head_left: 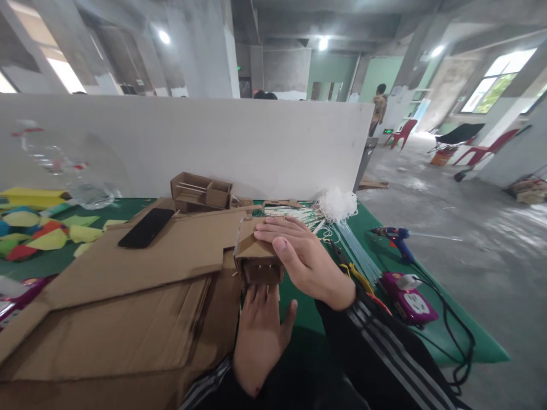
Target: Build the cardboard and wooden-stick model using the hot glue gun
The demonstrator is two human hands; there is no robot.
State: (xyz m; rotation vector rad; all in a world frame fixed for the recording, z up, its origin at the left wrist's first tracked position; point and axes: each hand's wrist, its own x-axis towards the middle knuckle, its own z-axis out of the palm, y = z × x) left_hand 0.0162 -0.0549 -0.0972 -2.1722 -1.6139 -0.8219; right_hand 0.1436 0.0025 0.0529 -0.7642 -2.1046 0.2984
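A small cardboard box (260, 250) with a folded, peaked top stands in front of me. Its near side is open, and several thin stick ends show inside. My right hand (307, 256) lies across the top and right side of the box, fingers stretched out. My left hand (262, 336) is palm down at the lower front, its straight fingers reaching in at the box's bottom edge, thumb apart. The left fingertips are hidden by the box.
Cardboard sheets (128, 330) spread left, with a black phone (147, 228) on top. Behind stands a divided cardboard box (200, 191). To the right are a glue gun (395, 239), glue sticks (356, 253), yellow-handled pliers (361, 279) and a purple power strip (408, 299) with cables. A white partition (239, 142) rises behind.
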